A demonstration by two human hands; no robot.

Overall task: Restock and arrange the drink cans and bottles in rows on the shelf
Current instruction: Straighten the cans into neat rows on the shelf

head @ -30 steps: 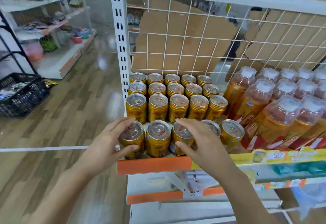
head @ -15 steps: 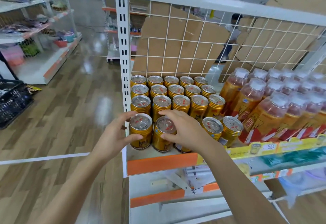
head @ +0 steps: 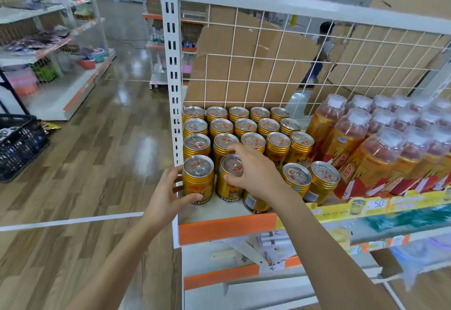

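The left hand (head: 168, 194) clasped a gold metal can (head: 198, 179), the right hand (head: 253, 172) its neighbour can (head: 230, 178), on the white orange-edged shelf (head: 227, 228) above wooden floor (head: 97, 163).

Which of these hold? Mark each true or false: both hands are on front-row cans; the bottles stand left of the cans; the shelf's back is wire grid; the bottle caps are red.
1. Both hands are on front-row cans. True: the left hand grips the leftmost can, the right hand the next can.
2. Bottles stand left of the cans. False: the bottles are to their right.
3. The back is wire grid. True.
4. Bottle caps are red. False: they are white.
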